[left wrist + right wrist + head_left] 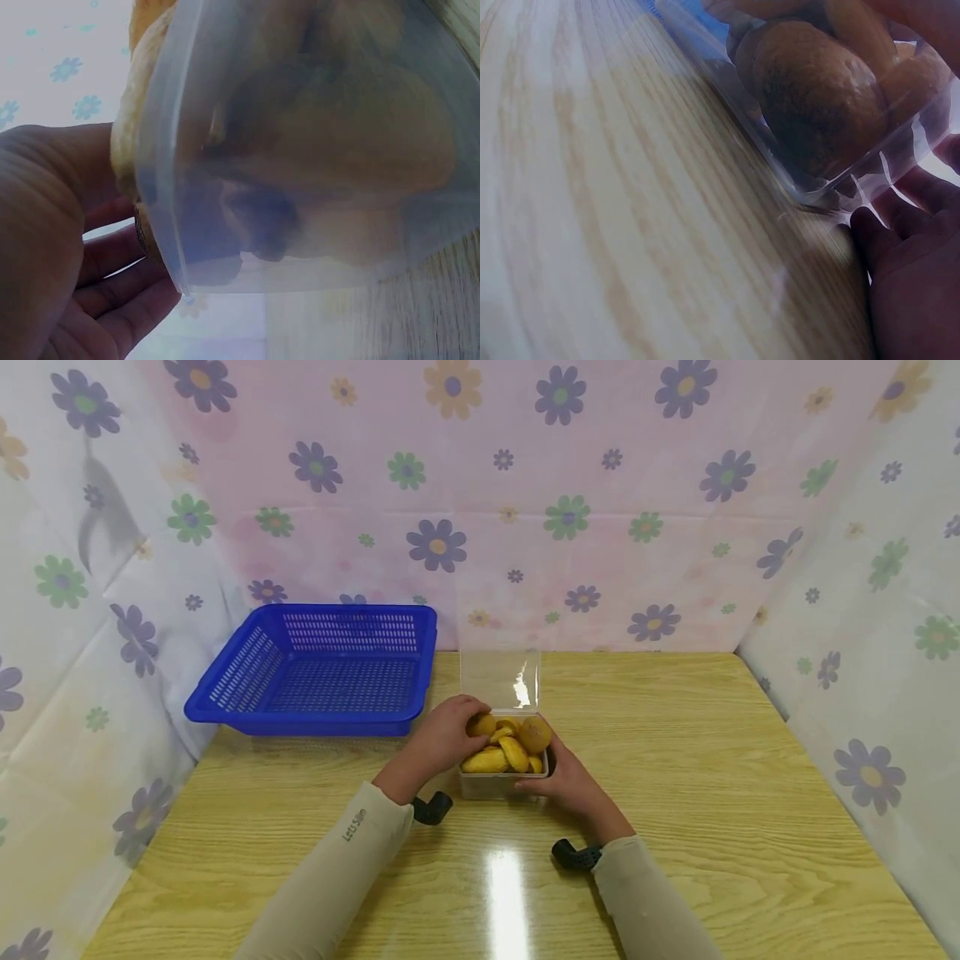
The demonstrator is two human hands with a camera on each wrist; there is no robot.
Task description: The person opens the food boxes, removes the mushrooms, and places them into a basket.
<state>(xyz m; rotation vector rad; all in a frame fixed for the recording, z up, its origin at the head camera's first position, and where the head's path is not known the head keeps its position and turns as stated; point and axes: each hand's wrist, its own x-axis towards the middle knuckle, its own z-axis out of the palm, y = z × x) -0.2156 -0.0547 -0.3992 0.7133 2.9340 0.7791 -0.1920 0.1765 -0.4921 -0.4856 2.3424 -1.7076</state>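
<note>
A clear plastic box (487, 787) stands on the table, heaped with several yellow, rounded pieces (514, 753) that look like fruit or vegetables. Its transparent lid (498, 681) is raised at the back. At the box's back left corner my left hand (444, 737) holds a round yellow-brown piece (482, 725) between thumb and fingers. My right hand (564, 777) grips the right side of the box, thumb along the front. A round brownish piece (535, 735) lies beside it at the top. In the right wrist view, a large piece (817, 90) shows through the wall.
A blue plastic basket (322, 727) with slotted sides stands at the back left of the wooden table (712, 777). Flower-patterned cloth (630, 460) hangs behind the table and on both sides. Dark wrist devices (433, 808) sit at both sleeves.
</note>
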